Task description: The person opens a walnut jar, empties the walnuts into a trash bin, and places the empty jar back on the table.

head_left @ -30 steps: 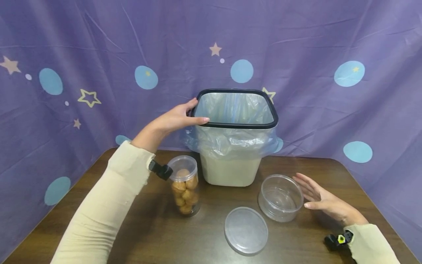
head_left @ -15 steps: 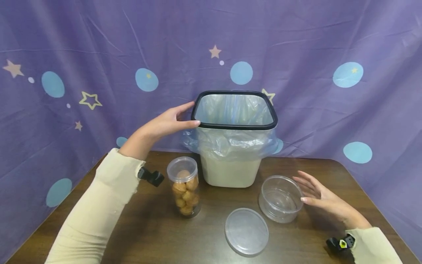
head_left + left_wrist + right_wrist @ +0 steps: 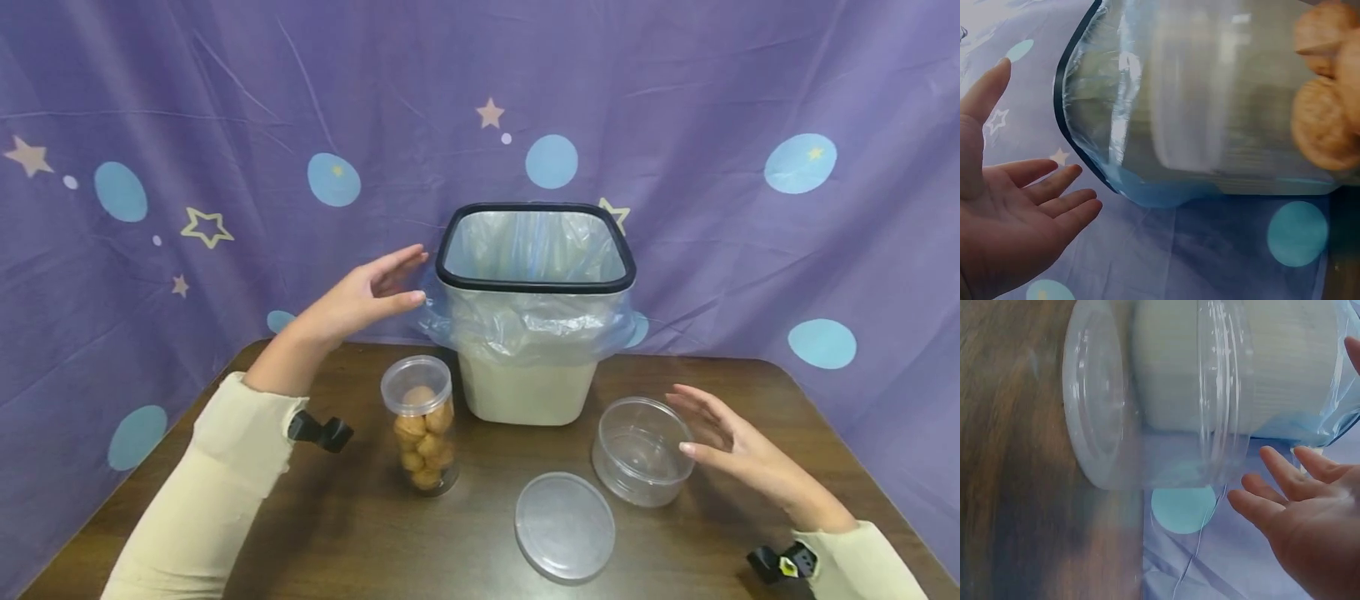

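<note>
Head view: both hands' fingers spread, empty; bin (image 3: 525, 383) base behind jar (image 3: 422, 433).

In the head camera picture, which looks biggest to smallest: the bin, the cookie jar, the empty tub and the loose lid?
1. Bin, clearly largest.
2. Cookie jar, empty tub and lid look much alike in extent: the jar is taller and narrower, the tub and lid wider. The lid lies nearest the camera, so I would not rank these three.

One lined bin (image 3: 534, 325) stands on one brown table (image 3: 360, 533). There are two clear containers: one tall jar (image 3: 420, 425) holding several round biscuits, too stacked to count exactly, and one wide empty tub (image 3: 641, 450). One loose round lid (image 3: 564, 525) lies flat, and two hands show, one left hand (image 3: 352, 300) and one right hand (image 3: 738, 454).
</note>
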The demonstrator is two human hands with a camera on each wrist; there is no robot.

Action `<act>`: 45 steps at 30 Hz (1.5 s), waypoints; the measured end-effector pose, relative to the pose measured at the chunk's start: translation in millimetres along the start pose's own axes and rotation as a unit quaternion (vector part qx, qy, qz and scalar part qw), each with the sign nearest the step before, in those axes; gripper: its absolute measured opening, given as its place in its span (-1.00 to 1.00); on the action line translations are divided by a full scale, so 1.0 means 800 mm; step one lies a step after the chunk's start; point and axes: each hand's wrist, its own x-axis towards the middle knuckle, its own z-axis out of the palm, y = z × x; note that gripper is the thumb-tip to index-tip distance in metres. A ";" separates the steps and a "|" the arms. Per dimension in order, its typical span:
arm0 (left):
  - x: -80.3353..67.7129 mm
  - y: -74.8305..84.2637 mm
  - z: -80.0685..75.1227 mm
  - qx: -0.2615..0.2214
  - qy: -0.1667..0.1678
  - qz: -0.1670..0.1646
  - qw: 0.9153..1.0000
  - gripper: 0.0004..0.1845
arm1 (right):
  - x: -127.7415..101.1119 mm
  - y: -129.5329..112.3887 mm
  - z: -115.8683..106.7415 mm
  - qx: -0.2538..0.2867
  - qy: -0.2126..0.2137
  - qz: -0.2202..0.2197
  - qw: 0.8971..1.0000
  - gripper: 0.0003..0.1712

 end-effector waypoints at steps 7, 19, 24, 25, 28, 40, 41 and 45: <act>-0.022 -0.031 0.011 -0.032 0.028 0.030 0.999 -0.38 | 0.001 -0.014 0.008 -0.063 0.042 -0.032 0.997 -0.24; -0.050 -0.084 0.031 -0.062 0.056 0.089 0.992 -0.52 | 0.004 -0.047 0.040 -0.092 0.042 -0.096 0.990 -0.18; -0.059 -0.099 0.041 -0.068 0.052 0.110 0.990 -0.52 | 0.008 -0.056 0.061 -0.058 0.031 -0.089 0.994 -0.12; -0.061 -0.102 0.043 -0.069 0.051 0.111 0.990 -0.52 | 0.010 -0.056 0.066 -0.052 0.028 -0.096 0.994 -0.12; -0.067 -0.112 0.048 -0.077 0.046 0.112 0.990 -0.51 | 0.012 -0.057 0.079 -0.043 0.016 -0.108 0.993 -0.12; -0.086 -0.149 0.071 -0.175 -0.010 0.133 0.976 -0.24 | 0.025 -0.061 0.108 -0.052 -0.037 -0.101 0.993 -0.15; -0.088 -0.152 0.073 -0.181 -0.014 0.130 0.975 -0.20 | 0.027 -0.062 0.110 -0.048 -0.040 -0.099 0.993 -0.16; -0.097 -0.158 0.079 -0.192 -0.024 0.108 0.975 -0.05 | 0.031 -0.066 0.118 -0.032 -0.050 -0.080 0.995 -0.16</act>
